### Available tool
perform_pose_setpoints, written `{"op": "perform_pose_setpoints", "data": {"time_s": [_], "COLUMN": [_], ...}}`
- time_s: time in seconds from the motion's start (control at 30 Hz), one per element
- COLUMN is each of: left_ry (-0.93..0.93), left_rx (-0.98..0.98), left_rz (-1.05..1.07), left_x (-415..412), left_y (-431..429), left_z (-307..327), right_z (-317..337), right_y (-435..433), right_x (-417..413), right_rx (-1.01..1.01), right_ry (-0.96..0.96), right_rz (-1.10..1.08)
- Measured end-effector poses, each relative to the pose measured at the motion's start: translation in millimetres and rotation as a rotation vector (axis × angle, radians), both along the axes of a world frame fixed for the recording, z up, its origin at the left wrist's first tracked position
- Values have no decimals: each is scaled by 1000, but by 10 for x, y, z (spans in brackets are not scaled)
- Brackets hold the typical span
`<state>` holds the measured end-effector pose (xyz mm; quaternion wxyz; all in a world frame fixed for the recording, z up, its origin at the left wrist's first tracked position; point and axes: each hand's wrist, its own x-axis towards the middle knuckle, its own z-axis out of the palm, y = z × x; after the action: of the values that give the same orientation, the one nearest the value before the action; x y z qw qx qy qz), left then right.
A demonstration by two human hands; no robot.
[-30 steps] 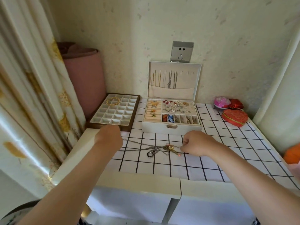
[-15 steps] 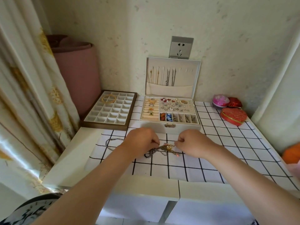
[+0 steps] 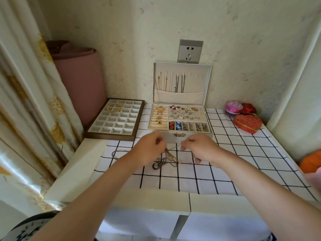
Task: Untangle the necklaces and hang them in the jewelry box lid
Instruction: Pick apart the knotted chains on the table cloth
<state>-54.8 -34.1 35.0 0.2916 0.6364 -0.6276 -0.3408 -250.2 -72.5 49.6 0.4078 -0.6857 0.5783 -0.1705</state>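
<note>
Silver and gold necklaces [image 3: 166, 159] lie knotted on the counter [image 3: 73, 171], just in front of the jewelry box [image 3: 171, 138]. The tangle runs roughly left to right along the counter's front edge, and one strand trails toward its left edge. Left hand [image 3: 149, 150] and right hand [image 3: 199, 148], close together, each pinch a strand. Pulling apart hard would likely tighten the knot or snap a thin chain

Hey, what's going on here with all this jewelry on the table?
A person is untangling necklaces in front of an open jewelry box. The left hand and right hand each pinch a thin chain stretched between them. The rest of the tangle lies on the checked tablecloth below. Several necklaces already hang in the lid, and the hooks on its right side are free.
</note>
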Motion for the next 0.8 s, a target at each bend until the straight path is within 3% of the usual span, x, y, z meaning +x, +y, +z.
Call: {"op": "perform_pose_setpoints", "data": {"time_s": [0.1, 0.17, 0.4, 0.57, 0.67, 0.8], "left_ry": [355, 384, -209, -282, -135, 254], "left_rx": [105, 110, -65, -124, -134, -56], "left_rz": [103, 121, -12, -40, 0, 12], "left_x": [18, 47, 228, 269, 261, 194], "left_y": [12, 15, 102, 134, 152, 191], "left_z": [93, 151, 344, 433, 433, 466], "right_z": [44, 50, 43, 41, 31, 44], "right_y": [-9, -21, -15, 41, 51, 91], "right_x": [-6, -18, -28, -65, -50, -6], "right_rx": [-46, -119, -334, -401, -383, -272], "right_ry": [-54, -14, 124, 160, 153, 259], "right_rz": [-39, -24, 17, 177, 322, 393]}}
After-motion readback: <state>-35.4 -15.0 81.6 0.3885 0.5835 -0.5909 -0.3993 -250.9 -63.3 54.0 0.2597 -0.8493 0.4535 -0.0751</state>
